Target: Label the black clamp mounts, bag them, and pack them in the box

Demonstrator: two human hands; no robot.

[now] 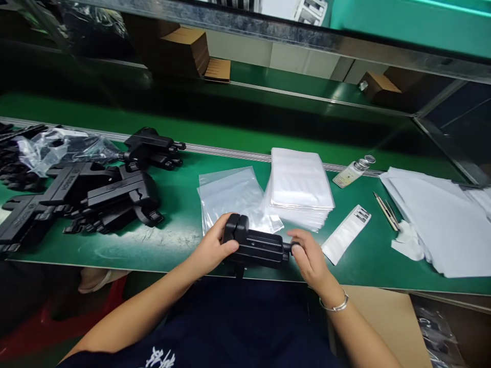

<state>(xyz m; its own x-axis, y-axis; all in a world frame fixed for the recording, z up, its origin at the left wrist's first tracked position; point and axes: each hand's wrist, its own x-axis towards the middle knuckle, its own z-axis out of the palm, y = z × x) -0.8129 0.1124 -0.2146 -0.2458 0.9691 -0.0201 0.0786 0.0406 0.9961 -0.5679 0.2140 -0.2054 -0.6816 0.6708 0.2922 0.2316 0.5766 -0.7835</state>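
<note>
A black plastic device (261, 249) lies sideways at the front edge of the green table, close to my body. My left hand (215, 248) is wrapped round its thicker left end, with the thumb on top. The fingers of my right hand (311, 258) pinch the small knob at the device's right end. Just behind it are loose clear plastic bags (230, 191) and a thick stack of white sleeves (301, 179). A narrow white packet with a printed label (346, 234) rests to the right of my right hand.
Several similar black devices (115, 199) and a crumpled plastic bag (57, 148) lie at the left. At the right are a small bottle (351, 173), thin tools (385, 210), crumpled tissue (408, 240) and white sheets (445, 220). A metal-edged shelf (245, 25) crosses above.
</note>
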